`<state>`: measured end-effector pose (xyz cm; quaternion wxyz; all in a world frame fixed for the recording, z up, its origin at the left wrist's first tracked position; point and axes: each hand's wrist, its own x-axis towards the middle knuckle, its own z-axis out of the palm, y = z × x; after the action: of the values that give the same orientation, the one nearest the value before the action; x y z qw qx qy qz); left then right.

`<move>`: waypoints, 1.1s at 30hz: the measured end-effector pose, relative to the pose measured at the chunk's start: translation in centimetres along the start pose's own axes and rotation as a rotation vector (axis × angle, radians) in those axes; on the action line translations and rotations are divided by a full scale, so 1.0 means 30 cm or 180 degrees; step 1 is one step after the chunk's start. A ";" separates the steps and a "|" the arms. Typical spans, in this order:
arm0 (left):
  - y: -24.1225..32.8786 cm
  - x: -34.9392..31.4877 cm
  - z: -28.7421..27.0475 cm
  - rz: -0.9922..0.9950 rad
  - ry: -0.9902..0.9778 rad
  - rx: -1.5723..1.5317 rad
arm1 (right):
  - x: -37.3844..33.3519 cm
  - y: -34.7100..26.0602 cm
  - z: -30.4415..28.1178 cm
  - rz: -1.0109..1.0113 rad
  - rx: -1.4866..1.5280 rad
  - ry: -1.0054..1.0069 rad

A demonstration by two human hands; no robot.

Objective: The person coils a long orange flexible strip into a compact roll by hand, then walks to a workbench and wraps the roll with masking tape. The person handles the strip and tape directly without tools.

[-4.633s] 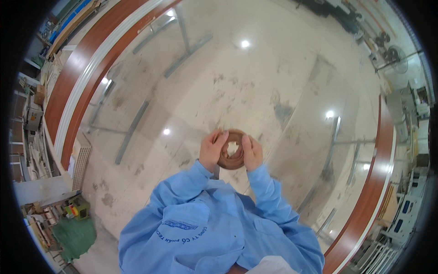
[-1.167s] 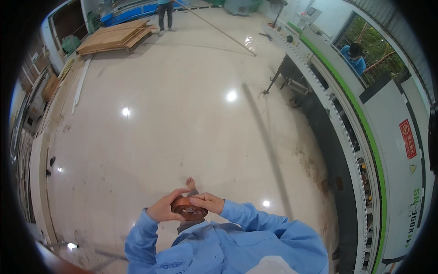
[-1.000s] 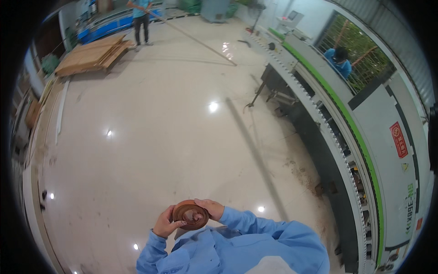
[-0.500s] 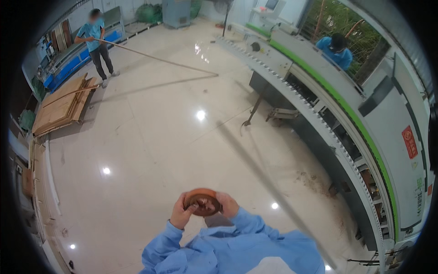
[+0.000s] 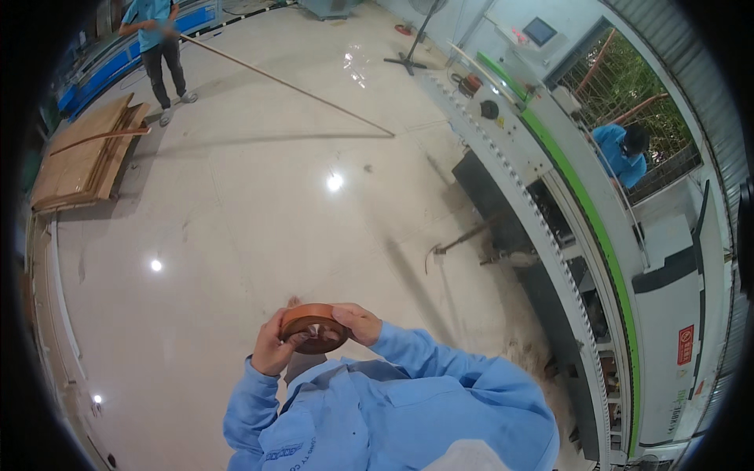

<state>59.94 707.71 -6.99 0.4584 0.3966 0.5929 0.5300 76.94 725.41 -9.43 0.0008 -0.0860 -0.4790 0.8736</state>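
A roll of brown edge banding (image 5: 308, 313) is held in front of my body, its outer band tilted up into sight and its hollow middle facing me. My left hand (image 5: 272, 345) grips its left side, with the thumb reaching into the open centre. On the opposite side, my right hand (image 5: 360, 324) is closed over the rim, and some fingers show through the hole. Both forearms are in light blue sleeves.
Along the right runs a long grey-white machine (image 5: 585, 184) with a green stripe. A person (image 5: 623, 153) bends behind it. At the far left another person (image 5: 157, 47) holds a long thin strip (image 5: 290, 85) near stacked brown boards (image 5: 82, 157). A stand (image 5: 408, 61) is at the back.
My view has turned, and I am nearer the machine's side. The roll has tipped so that more of its outer band shows. Both hands keep hold of it.
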 end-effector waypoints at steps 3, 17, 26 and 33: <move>0.070 0.296 -0.189 -0.0171 -0.0297 -0.0088 | 0.230 -0.161 -0.102 -0.0068 0.0106 0.0198; 0.300 1.739 -0.592 0.0331 -0.1272 0.0240 | 0.916 -0.736 -0.884 -0.0426 0.0553 0.1204; 0.463 2.525 -0.770 0.0344 -0.1319 0.0838 | 1.379 -1.240 -1.459 -0.0111 0.0184 0.0732; 0.438 3.088 -0.919 0.0159 -0.2886 0.0692 | 1.587 -1.559 -1.776 0.0201 -0.1340 0.0572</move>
<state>8.60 790.63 -4.87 0.6142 0.6482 0.3752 0.2489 34.29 799.29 -5.44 -0.0018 -0.1767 -0.6457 0.7428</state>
